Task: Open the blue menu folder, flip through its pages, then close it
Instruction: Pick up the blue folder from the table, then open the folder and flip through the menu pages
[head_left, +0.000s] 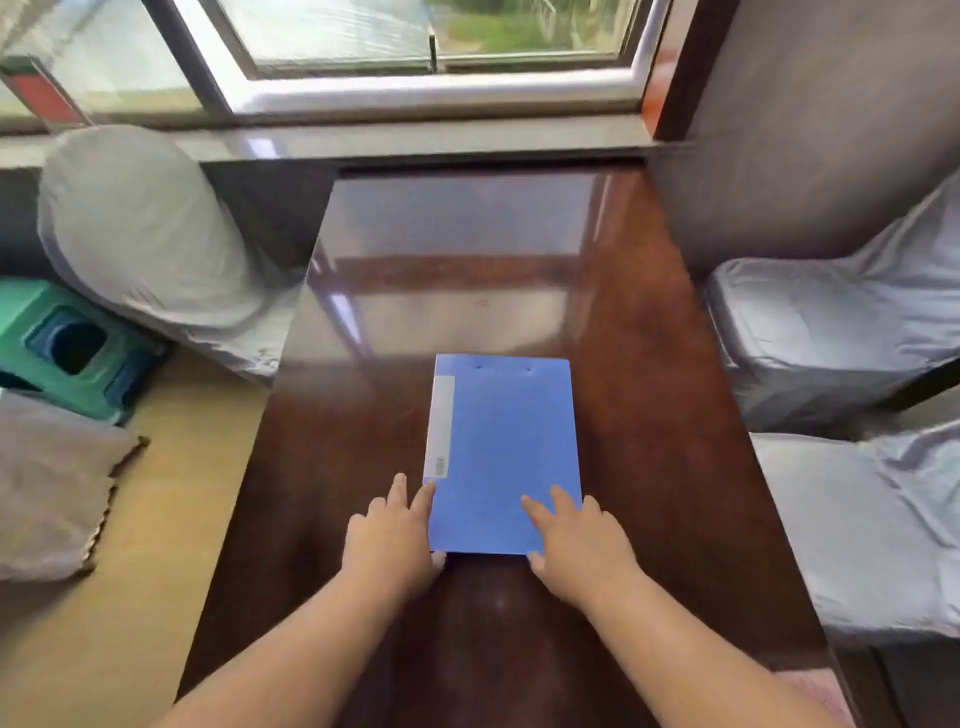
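Note:
The blue menu folder (501, 447) lies closed and flat on the dark glossy wooden table (467, 270), with a white label strip along its left side. My left hand (392, 540) rests at the folder's near left corner, fingers spread along the left edge and thumb at the bottom edge. My right hand (579, 545) lies on the near right corner, fingers spread on the cover and thumb under the bottom edge. Both hands touch the folder; neither has lifted it.
Chairs in grey covers stand at the right (841, 343) and far left (140, 228). A green plastic stool (62, 343) and a grey cloth (52, 483) are on the floor at left. A window sill (415, 140) runs behind the table.

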